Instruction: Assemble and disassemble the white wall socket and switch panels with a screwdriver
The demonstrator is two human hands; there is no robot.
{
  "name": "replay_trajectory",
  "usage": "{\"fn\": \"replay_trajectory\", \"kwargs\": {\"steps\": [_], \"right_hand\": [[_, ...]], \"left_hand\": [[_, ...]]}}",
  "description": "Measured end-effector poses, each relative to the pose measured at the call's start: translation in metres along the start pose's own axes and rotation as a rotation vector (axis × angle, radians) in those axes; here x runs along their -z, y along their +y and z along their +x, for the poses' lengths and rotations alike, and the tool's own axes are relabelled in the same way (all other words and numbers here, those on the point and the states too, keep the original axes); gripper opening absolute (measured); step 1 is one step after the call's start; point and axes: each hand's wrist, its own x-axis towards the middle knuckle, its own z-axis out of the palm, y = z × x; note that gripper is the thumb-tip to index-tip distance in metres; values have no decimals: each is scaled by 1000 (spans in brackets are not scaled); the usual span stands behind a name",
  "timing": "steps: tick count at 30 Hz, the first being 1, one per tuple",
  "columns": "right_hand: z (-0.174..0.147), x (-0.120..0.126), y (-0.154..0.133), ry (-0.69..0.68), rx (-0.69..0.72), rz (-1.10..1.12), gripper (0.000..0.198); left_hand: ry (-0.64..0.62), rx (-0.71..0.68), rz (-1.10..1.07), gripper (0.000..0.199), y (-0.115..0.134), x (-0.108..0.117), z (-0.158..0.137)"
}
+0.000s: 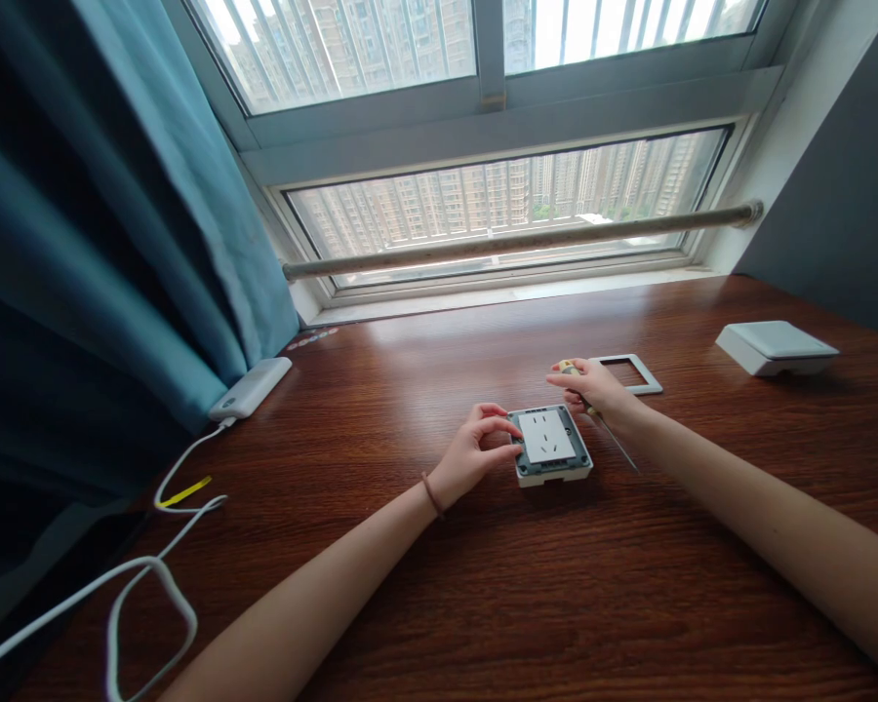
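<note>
A white wall socket [547,436] with its grey mounting frame exposed sits in a white back box [556,478] on the table. My left hand [481,444] grips the socket's left edge, thumb and fingertips curled onto the grey frame. Whether a small part is pinched between those fingertips, I cannot make out. Beyond the socket's right side, my right hand [596,390] is closed around a screwdriver [618,446]. Its yellowish handle end pokes out by the fingers, and the thin metal shaft points down and right, away from the socket.
A white cover frame [648,375] lies just behind my right hand. Farther right stands another white switch box [776,346]. On the left are a white power bank [253,388], its white cable [153,565] and a yellow strip [184,492]. A window with a pipe [519,242] borders the table's back.
</note>
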Motion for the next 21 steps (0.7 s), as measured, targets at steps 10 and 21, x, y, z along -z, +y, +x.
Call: {"fn": "replay_trajectory", "kwargs": {"steps": [10,21], "right_hand": [[7,4,9,-26,-7,-207,45],[9,4,11,-31,26,-263,41]], "left_hand": [[97,42,-50,7,7,-8,6],[107,17,-107,13,3,-10,4]]}}
